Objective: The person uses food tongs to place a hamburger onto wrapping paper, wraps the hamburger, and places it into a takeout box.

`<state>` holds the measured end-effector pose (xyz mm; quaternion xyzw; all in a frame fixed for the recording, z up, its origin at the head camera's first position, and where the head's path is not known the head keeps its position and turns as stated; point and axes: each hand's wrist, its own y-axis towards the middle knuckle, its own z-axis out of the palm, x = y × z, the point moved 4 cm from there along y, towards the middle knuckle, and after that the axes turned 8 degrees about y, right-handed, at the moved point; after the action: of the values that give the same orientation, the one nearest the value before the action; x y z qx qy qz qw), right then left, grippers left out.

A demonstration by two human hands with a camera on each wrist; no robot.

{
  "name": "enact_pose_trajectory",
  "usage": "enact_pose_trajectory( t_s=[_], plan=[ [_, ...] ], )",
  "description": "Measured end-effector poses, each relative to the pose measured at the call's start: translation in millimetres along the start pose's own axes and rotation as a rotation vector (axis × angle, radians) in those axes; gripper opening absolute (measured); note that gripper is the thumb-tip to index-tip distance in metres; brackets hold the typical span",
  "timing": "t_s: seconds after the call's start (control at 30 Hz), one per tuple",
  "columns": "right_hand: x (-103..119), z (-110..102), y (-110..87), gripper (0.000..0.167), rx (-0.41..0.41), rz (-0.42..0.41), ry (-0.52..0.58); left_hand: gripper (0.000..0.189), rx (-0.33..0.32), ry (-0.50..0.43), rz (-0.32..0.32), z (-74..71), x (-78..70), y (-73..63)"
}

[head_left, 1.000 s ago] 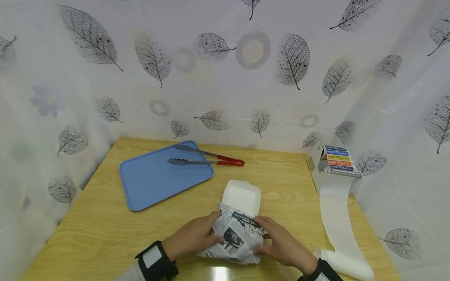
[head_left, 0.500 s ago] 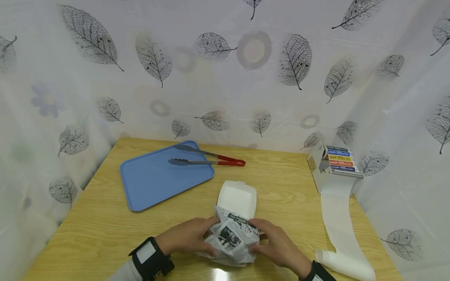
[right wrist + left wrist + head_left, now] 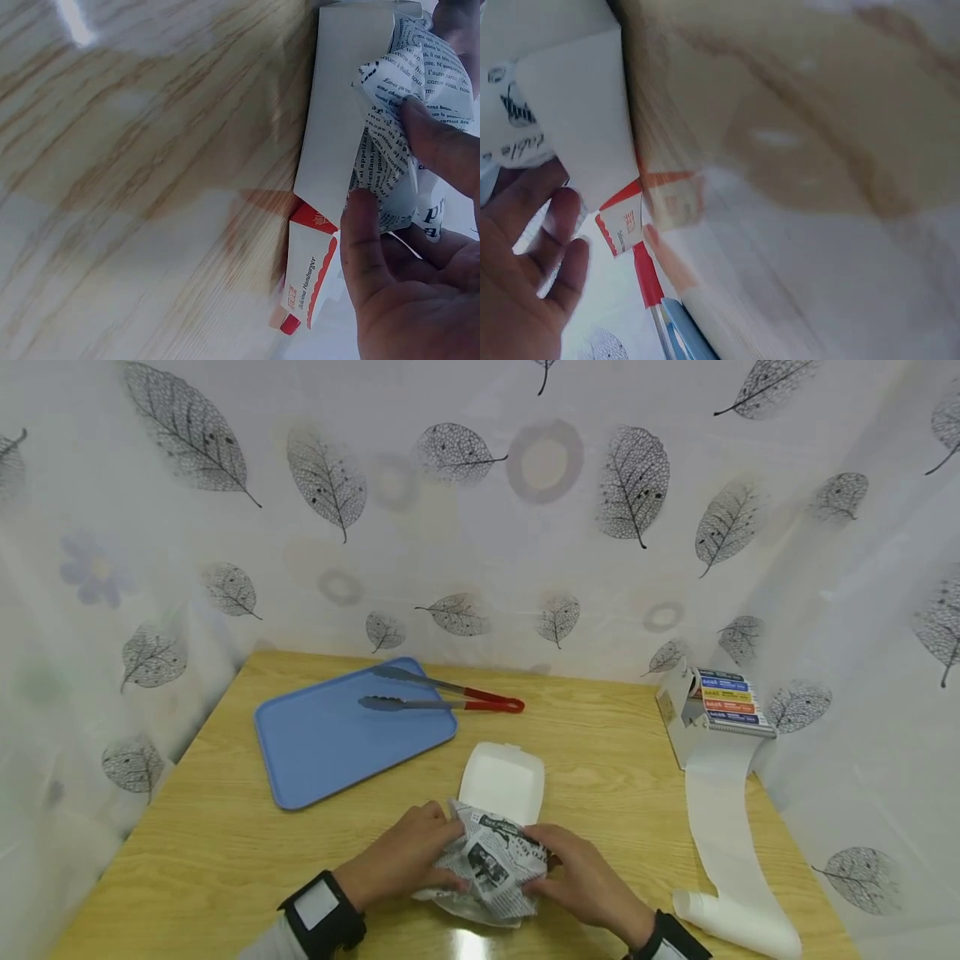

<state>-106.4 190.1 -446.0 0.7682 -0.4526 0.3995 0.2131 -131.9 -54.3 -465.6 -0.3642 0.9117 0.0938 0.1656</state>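
A packet (image 3: pixel 491 864) wrapped in newsprint-patterned paper lies between my two hands at the near middle of the table. My left hand (image 3: pixel 401 858) grips its left side, fingers at the far edge and thumb at the near one. Opposite, my right hand (image 3: pixel 588 881) holds the right side, and its fingers pinch the crumpled paper (image 3: pixel 386 135) in the right wrist view. Under the packet is a hamburger box (image 3: pixel 337 105) with white walls. Its raised lid (image 3: pixel 501 777) stands behind, printed red outside. What is inside the paper is hidden.
A blue tray (image 3: pixel 330 747) lies at the back left, with red-handled tongs (image 3: pixel 495 702) across its right end. At the right, a dispenser box (image 3: pixel 712 710) trails a long white paper strip (image 3: pixel 723 835), rolled at its near end. A leaf-print curtain (image 3: pixel 480 527) bounds the table.
Both hands and the packet have shifted a little to the left, and the box lid has moved left with them. The paper looks more crumpled at its sides. Tray and tongs have stayed put.
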Motion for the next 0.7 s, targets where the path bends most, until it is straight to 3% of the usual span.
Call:
enact_pose_trajectory(
  t_s=[0.1,0.2,0.3,0.4,0.6,0.7],
  plan=[
    [1,0,1.9,0.067,0.014,0.037,-0.022,0.074,0.081,-0.041,0.034,-3.4,5.9,-2.0],
    [1,-1,3.9,0.068,0.023,0.098,-0.072,0.089,0.163,-0.109,0.029,-10.6,11.3,-6.2],
    [2,-2,4.9,0.066,0.047,0.150,-0.151,0.086,0.171,-0.148,0.017,-13.3,15.6,-8.1],
    [3,0,5.9,0.067,0.095,0.163,-0.198,0.078,0.107,-0.099,0.039,-7.3,19.5,-6.9],
    [4,6,10.6,0.066,0.173,0.112,-0.124,0.058,-0.121,0.173,0.182,1.7,12.8,-0.2],
    [2,7,12.3,0.064,0.186,0.118,-0.113,0.056,-0.134,0.209,0.190,-0.6,7.5,1.5]
  ],
)
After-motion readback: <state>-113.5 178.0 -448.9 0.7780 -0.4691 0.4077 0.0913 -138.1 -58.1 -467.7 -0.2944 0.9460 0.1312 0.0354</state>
